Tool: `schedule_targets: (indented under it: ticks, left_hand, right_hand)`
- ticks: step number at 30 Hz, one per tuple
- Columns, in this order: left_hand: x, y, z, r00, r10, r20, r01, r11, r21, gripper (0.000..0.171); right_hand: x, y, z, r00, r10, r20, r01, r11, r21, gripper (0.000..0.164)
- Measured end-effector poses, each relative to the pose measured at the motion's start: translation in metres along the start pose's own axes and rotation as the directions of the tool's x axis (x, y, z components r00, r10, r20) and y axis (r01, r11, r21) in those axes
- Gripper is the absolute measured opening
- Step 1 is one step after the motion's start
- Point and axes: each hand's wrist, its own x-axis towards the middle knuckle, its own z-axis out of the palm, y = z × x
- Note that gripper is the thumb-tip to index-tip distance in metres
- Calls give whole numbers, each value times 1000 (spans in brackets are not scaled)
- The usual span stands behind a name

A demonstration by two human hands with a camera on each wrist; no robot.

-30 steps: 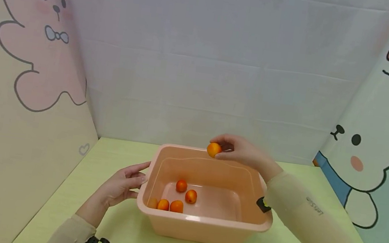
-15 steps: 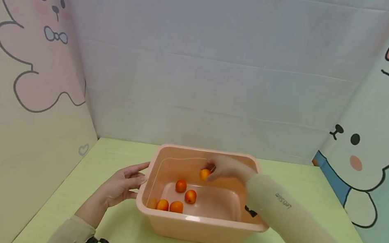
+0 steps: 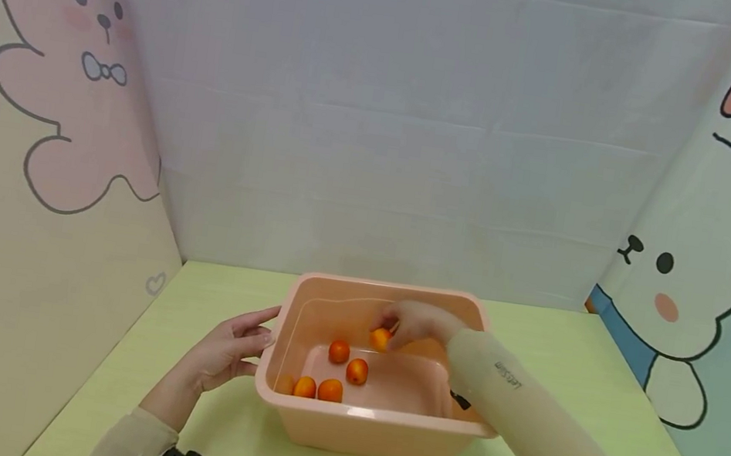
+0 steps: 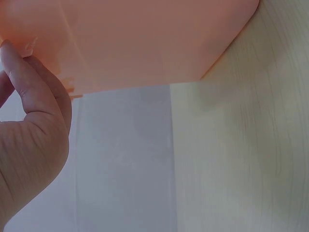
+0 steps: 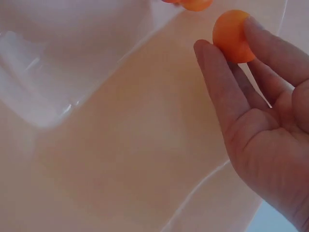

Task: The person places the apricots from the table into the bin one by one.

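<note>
A pink plastic basin (image 3: 374, 415) stands on the table. My left hand (image 3: 225, 352) grips its left rim, and the left wrist view shows thumb and fingers (image 4: 34, 87) at the rim. My right hand (image 3: 418, 325) reaches down inside the basin near its back wall. Between thumb and fingertips it pinches a small round orange fruit (image 5: 232, 36), held above the basin floor. Several similar fruits lie in the basin's left half: a redder one (image 3: 339, 351), one nearer the middle (image 3: 356, 371) and others by the front wall (image 3: 330, 390).
The table (image 3: 202, 439) has a pale green-yellow top. A white sheet (image 3: 380, 121) hangs behind it. Side panels carry a pink bear drawing (image 3: 74, 101) on the left and a white rabbit drawing (image 3: 700, 291) on the right.
My right hand has moved from above the basin's back rim down and slightly left into the basin, carrying the orange fruit. The left hand has stayed at the rim.
</note>
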Motion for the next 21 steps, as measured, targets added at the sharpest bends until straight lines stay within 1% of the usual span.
schedule_targets:
  ticks: [6,10,14,16,18,21]
  left_hand:
    - [-1,0,0,1000,4,1,-4,1000,7,66]
    - [0,1,-1,1000,18,6,-18,1000,18,65]
    - [0,1,-1,1000,10,1,-10,1000,12,65]
    - [0,1,0,1000,-1,-8,1,1000,9,66]
    - [0,1,0,1000,-2,-5,2,1000,14,66]
    - [2,1,0,1000,7,7,-7,1000,24,65]
  right_hand:
    - [1,3,2,1000,-25,14,23,995,97,36]
    - [1,4,1,997,-71,29,65,984,164,44]
    - [-1,2,-1,992,-122,43,110,971,213,50]
    - [-5,-1,-4,989,-143,40,128,958,257,50]
    - [-11,-6,-9,987,-154,35,137,943,305,49]
    - [-24,-15,-19,980,-197,29,174,919,353,50]
